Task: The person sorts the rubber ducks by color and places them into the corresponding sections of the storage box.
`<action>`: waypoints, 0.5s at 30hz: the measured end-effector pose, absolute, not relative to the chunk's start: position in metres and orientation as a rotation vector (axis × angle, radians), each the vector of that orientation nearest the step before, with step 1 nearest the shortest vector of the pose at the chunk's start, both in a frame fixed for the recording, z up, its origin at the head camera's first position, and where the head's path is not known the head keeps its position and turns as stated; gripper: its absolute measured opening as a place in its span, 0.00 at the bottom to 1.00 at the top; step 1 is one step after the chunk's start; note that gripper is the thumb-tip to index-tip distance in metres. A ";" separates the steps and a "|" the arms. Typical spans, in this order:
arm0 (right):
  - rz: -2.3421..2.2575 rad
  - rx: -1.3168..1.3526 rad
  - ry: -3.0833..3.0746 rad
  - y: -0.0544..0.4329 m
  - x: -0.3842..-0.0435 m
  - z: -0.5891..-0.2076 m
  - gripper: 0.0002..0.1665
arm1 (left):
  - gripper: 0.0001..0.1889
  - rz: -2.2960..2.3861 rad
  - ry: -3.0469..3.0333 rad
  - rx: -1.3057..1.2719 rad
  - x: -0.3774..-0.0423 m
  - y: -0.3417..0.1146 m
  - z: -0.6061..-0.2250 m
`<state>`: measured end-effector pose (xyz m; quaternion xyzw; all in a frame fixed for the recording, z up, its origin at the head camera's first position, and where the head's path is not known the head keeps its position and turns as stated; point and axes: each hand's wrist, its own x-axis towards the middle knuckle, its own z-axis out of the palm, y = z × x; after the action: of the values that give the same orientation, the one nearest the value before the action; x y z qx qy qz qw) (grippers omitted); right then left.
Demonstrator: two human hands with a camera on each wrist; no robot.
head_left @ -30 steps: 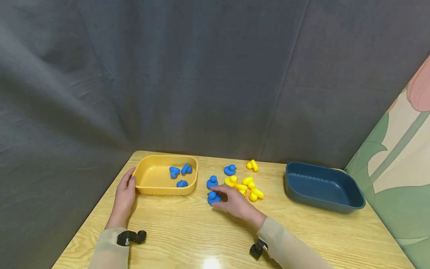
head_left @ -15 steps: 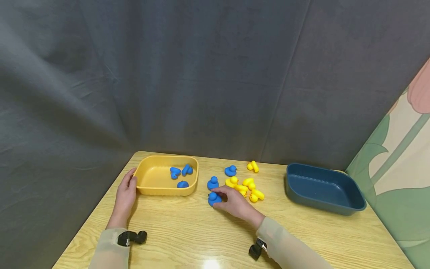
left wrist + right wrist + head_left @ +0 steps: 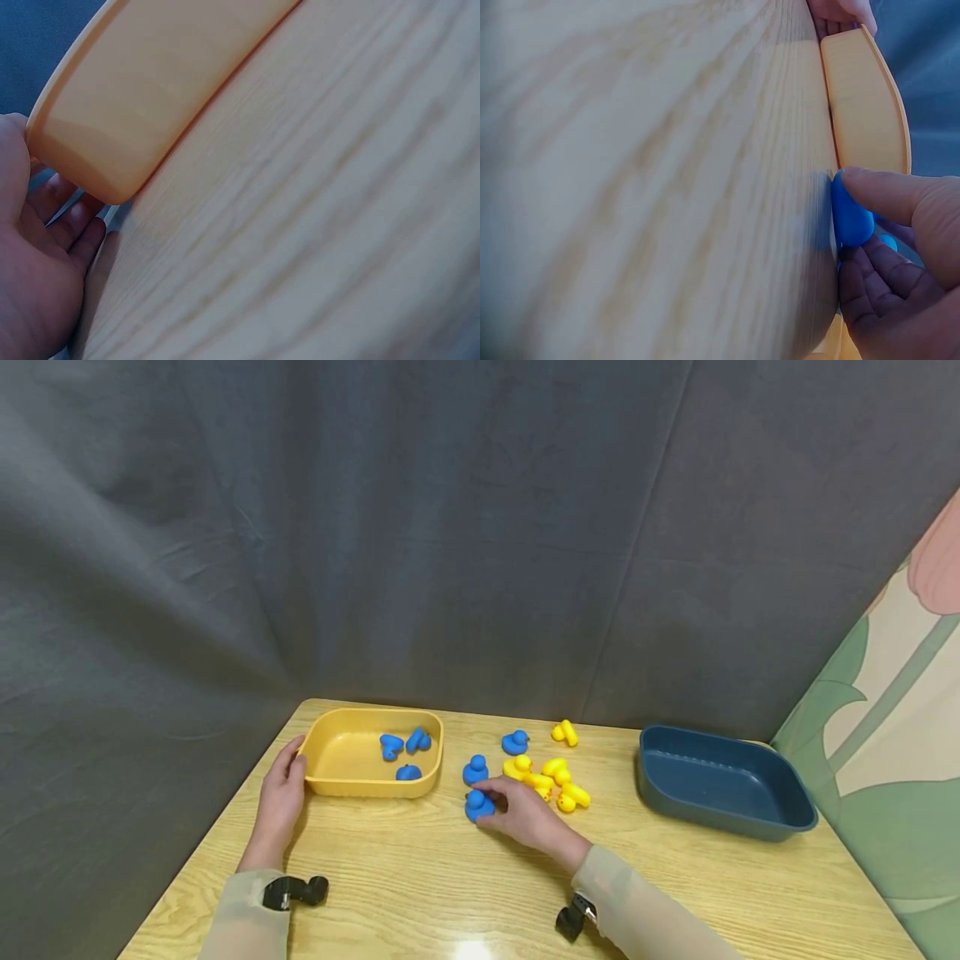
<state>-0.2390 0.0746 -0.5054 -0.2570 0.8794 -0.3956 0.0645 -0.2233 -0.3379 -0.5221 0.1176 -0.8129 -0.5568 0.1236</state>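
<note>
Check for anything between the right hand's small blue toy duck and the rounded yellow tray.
Nothing visible but the raised wall of the rounded yellow tray; otherwise only wood-grained tabletop separates it from the small blue toy duck, pinched by the right hand.

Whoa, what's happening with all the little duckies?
Somebody is using both hands. The right hand pinches a blue duck on the table, while the left hand holds the end of a yellow tub. Three blue ducks are in that tub. Two more blue ducks and five yellow ducks are on the table, and a dark blue tub is over on the right.
</note>
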 end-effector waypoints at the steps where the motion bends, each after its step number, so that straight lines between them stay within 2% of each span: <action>1: -1.190 -0.778 2.656 0.075 -0.239 -0.505 0.30 | 0.31 -1.623 -2.371 0.343 -0.223 -0.338 -0.522; 9: -1.200 -0.749 2.644 0.076 -0.238 -0.505 0.32 | 0.31 -1.625 -2.366 0.332 -0.224 -0.339 -0.524; 15: -1.299 -0.747 2.652 0.071 -0.237 -0.490 0.31 | 0.31 -1.633 -2.358 0.323 -0.224 -0.339 -0.523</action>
<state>-0.2368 0.0707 -0.4901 -0.2450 0.8696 -0.4260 0.0478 -0.2245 -0.3391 -0.5235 0.1110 -0.8104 -0.5610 0.1272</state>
